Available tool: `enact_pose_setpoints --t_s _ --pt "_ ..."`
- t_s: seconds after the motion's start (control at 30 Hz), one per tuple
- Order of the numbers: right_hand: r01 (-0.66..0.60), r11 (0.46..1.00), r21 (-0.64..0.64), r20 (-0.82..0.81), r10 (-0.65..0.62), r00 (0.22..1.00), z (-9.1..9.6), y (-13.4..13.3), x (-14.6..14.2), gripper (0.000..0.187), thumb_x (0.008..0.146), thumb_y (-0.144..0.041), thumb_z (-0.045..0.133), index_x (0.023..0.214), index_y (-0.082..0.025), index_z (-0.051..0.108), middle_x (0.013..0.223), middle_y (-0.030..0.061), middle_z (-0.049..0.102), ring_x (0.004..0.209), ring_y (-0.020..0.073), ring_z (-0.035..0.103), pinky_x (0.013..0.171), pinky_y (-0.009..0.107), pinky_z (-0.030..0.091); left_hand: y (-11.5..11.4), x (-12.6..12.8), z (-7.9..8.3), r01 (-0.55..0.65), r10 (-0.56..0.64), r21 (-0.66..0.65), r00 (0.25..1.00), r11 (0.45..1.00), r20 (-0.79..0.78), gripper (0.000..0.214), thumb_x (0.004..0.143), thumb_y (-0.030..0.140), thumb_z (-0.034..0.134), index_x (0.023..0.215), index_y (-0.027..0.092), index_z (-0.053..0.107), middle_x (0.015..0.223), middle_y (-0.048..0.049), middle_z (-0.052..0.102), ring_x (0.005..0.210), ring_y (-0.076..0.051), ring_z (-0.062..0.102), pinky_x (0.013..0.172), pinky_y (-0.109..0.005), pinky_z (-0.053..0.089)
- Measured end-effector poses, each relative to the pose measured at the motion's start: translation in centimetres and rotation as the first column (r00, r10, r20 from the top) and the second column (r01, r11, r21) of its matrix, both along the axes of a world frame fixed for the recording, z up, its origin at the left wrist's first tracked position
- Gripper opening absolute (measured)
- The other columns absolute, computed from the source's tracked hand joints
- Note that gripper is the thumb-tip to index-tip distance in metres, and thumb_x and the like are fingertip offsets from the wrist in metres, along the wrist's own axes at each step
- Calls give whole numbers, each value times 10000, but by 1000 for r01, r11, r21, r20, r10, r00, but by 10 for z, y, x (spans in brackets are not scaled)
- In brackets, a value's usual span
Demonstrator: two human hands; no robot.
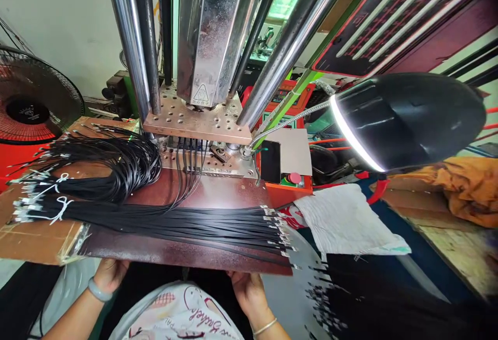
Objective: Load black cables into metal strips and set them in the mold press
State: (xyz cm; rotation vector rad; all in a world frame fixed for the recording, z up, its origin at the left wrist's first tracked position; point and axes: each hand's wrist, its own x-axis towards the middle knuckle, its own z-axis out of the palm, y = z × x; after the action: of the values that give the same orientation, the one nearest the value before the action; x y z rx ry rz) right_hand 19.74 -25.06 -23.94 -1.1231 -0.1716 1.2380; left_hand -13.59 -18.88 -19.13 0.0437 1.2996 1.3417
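Note:
My left hand (111, 275) is at the front edge of the brown board (148, 250), with its fingers hidden beneath. My right hand (249, 290) reaches under the same edge farther right, and its fingertips are out of sight. Whether either hand grips anything cannot be seen. A row of black cables (187, 220) lies across the board, tied with white string at the left, metal connectors at the right. Behind them is a coiled bundle of black cables (136, 174). Several cables run up into the lower plate of a press (198, 128), under its perforated upper plate.
A black lamp (420, 122) hangs at the right above a white cloth (350, 218). A red push button (293, 178) and a phone (270, 161) sit beside the press. More dark cables (330, 298) lie at lower right. A fan (33, 101) stands left, near cardboard (35, 239).

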Motion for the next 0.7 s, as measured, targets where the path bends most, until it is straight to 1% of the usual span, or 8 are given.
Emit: enact_pose_setpoints --t_s 0.13,0.23,0.33,0.43,0.47,0.53,0.6,0.7 --pt "-39 999 -10 47 39 998 2 1 -1 557 517 -697 786 734 -225 585 608 -44 624 529 142 559 502 286 484 1 -2 -6 -5 7 32 999 999 -50 318 501 129 809 773 208 665 724 42 715 682 -144 669 675 -195 583" --pt "-208 975 -75 271 221 937 12 -12 -2 567 727 -760 563 662 -197 587 525 -8 578 474 147 534 474 283 448 -17 -6 -5 315 -290 36 908 949 -301 310 523 353 835 760 210 694 781 -23 734 757 -220 688 707 -277 595" --pt "-601 795 -87 752 448 483 52 -24 1 484 933 -540 411 708 -181 645 540 26 594 468 135 506 464 263 382 -40 -9 23 813 -637 -77 390 578 -665 301 636 436 781 871 248 766 847 -80 746 784 -276 691 786 -368 582" --pt "-918 392 -57 998 34 -47 116 1 15 301 955 -327 420 896 -184 678 603 29 613 537 143 500 551 289 379 -34 3 76 987 -465 -79 -5 141 -885 257 808 322 634 1035 329 756 952 -57 752 839 -255 694 848 -364 548" --pt "-923 377 -75 986 -111 -125 136 22 21 290 955 -297 413 899 -176 671 601 31 601 551 152 489 572 300 377 -22 13 95 997 -384 -58 -38 42 -923 281 846 279 579 1068 329 744 975 -51 750 880 -246 694 863 -349 542" --pt "-836 524 -161 925 -215 -313 167 75 33 294 960 -229 386 886 -159 662 718 73 642 652 172 515 636 308 394 14 41 124 995 -238 -61 -77 -73 -968 325 889 202 491 1102 270 728 1046 -63 735 967 -221 681 912 -314 530" --pt "-616 726 -306 822 -124 -555 182 133 41 301 957 -198 372 1010 -120 659 919 138 662 839 221 542 757 347 411 54 74 140 994 -137 -97 -103 -51 -985 377 936 188 381 1166 161 679 1177 -110 680 1102 -214 628 1011 -324 478" --pt "-445 767 -461 679 -18 -734 180 196 41 368 956 -153 337 1229 -96 578 1156 171 604 1008 266 505 856 391 385 98 115 143 981 -50 -185 -188 -53 -981 387 963 205 319 1144 92 642 1153 -137 656 1090 -207 606 1023 -345 463"
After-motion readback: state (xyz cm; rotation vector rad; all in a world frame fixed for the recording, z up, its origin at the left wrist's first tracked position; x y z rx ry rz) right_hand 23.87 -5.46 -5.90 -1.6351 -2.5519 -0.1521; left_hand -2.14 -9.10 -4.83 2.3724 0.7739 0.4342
